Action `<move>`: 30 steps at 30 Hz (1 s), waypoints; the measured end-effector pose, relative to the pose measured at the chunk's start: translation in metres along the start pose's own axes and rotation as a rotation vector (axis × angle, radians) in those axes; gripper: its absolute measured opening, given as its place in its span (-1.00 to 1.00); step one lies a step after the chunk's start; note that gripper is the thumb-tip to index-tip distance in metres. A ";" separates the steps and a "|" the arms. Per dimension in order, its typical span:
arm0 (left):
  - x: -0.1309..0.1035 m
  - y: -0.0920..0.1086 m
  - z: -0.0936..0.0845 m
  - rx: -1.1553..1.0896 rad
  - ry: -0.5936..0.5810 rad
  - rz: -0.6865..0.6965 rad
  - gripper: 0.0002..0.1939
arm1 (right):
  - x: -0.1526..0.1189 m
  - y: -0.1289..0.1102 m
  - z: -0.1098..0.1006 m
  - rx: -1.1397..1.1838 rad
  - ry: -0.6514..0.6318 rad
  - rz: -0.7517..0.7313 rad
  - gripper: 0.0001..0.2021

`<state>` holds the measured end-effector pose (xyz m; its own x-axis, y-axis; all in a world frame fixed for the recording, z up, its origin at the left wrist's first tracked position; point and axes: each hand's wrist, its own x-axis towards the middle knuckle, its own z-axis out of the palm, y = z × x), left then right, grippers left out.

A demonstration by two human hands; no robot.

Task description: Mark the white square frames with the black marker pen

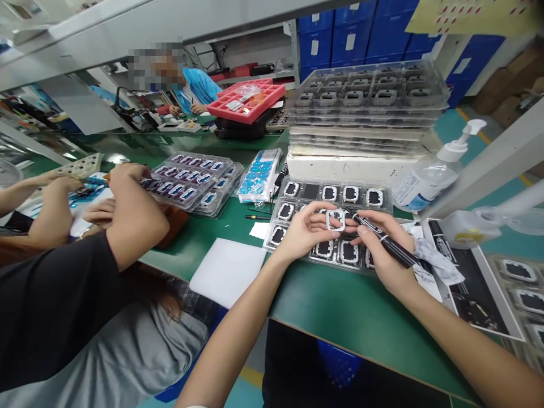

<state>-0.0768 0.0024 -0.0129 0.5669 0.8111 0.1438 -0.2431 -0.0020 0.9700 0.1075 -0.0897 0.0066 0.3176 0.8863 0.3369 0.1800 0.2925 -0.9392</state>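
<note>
My left hand (304, 229) pinches a small white square frame (335, 220) with rounded corners, raised over a clear plastic tray (272, 241). In my right hand (389, 249) is a black marker (385, 242) with white lettering, its tip end close to the frame's right side. A crumpled white wipe (440, 263) lies against the heel of that hand. More white frames with dark centres, such as one frame (374, 197) at the back right, sit in the tray's pockets. My hands hide some of the middle pockets.
Stacked trays (365, 102) rise behind on a white foam block (340, 165). A pump bottle (433, 170) and another marker (442, 242) stand or lie rightward. At left are a white foam sheet (227, 271), trays of purple parts (191, 175) and a co-worker's arm (134, 221).
</note>
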 end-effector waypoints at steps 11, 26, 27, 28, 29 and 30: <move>-0.002 0.001 0.001 0.019 -0.003 0.002 -0.33 | 0.001 0.003 -0.001 -0.021 -0.012 -0.039 -0.72; -0.001 -0.001 -0.001 0.022 -0.001 0.009 -0.34 | 0.000 0.006 -0.001 0.000 -0.033 -0.029 -0.71; -0.001 -0.001 -0.002 0.022 -0.004 0.011 -0.35 | 0.000 0.007 -0.001 -0.001 -0.034 -0.030 -0.71; -0.001 -0.001 -0.002 0.021 -0.007 0.012 -0.35 | 0.000 0.008 -0.001 0.000 -0.034 -0.032 -0.71; -0.001 -0.001 -0.001 0.020 -0.009 0.012 -0.35 | 0.000 0.009 -0.001 0.004 -0.032 -0.033 -0.71; -0.001 -0.001 -0.001 0.019 -0.010 0.011 -0.35 | 0.000 0.009 -0.001 0.008 -0.031 -0.033 -0.70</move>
<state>-0.0783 0.0022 -0.0144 0.5725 0.8048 0.1563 -0.2345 -0.0219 0.9719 0.1100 -0.0873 -0.0021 0.2822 0.8870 0.3655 0.1826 0.3243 -0.9282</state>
